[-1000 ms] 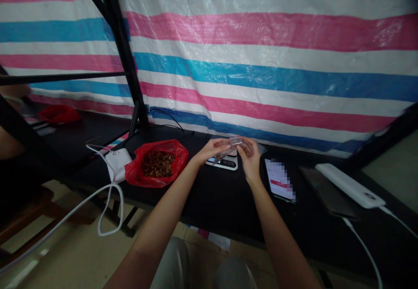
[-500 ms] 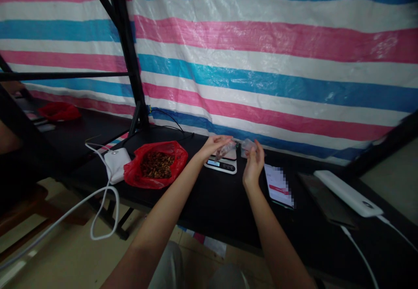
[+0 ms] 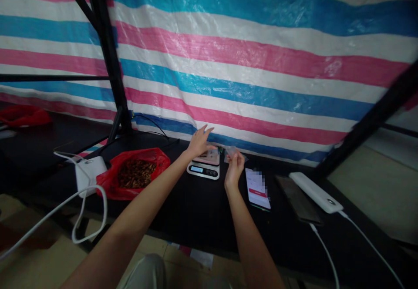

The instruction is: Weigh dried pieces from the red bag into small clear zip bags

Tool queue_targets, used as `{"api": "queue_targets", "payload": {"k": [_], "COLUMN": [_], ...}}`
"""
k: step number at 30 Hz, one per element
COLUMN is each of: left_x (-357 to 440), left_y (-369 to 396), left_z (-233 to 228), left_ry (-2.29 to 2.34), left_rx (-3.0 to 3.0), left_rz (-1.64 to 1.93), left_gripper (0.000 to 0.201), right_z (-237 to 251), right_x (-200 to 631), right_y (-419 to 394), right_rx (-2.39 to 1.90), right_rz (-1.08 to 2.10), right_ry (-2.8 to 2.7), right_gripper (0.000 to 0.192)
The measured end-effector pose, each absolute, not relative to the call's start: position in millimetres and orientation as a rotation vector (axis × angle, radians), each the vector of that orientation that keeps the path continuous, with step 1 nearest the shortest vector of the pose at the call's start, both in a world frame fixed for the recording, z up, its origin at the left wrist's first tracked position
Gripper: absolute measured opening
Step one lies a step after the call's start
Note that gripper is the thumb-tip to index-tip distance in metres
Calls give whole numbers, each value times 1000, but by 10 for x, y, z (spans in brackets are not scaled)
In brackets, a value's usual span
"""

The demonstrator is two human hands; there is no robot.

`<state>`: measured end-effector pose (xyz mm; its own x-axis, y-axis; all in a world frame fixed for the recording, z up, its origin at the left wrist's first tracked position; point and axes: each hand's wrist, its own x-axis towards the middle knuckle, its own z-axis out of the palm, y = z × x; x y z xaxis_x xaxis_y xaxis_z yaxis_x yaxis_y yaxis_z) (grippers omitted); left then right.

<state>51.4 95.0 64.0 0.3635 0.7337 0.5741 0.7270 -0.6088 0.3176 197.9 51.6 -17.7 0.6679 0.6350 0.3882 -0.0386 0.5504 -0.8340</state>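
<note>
My left hand (image 3: pixel 199 142) is open, fingers spread, just above the back left of a small white digital scale (image 3: pixel 203 171) with a lit display. A clear bag with brownish contents (image 3: pixel 209 154) appears to lie on the scale's plate, partly hidden by that hand. To the right of the scale, my right hand (image 3: pixel 234 167) pinches a clear plastic bag (image 3: pixel 231 151) between thumb and fingers. Left of my left forearm stands a red plastic bag (image 3: pixel 160 160), its mouth open, full of small brown pieces (image 3: pixel 135 173).
A lit phone (image 3: pixel 257 189) lies right of my right hand. Farther right are a dark flat device (image 3: pixel 298 197) and a white power bank (image 3: pixel 315 192), both with cables. A white box (image 3: pixel 89 171) with a looping cable sits left. Black frame posts (image 3: pixel 109 54) flank the table.
My left hand has let go of the small filled bag over the scale and spread its fingers. My right hand still holds its clear bag. The view has shifted right.
</note>
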Motion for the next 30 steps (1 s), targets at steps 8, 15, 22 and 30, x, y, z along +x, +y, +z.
{"api": "queue_targets", "payload": {"k": [8,15,22,30], "left_x": [-1215,-2023,-1935,-1782], "left_y": [-169,-300,-237,-229], "left_z": [750,187,134,148], "left_ry": [1900,2154,2196,2152], "left_rx": [2246,2038,2141,1846], "left_rz": [1650,944,677,959], "left_gripper": [25,58,26,31], "right_z": [-106,266,461,238], "right_x": [2005,1135,131,-10], "right_y": [415,175,148,337], "right_rx": [-955,-919,-892,-962], "right_rz": [463,519,345,69], "right_ry": [-922,-1542,-2619,-2785], "right_gripper": [40,43,31,38]}}
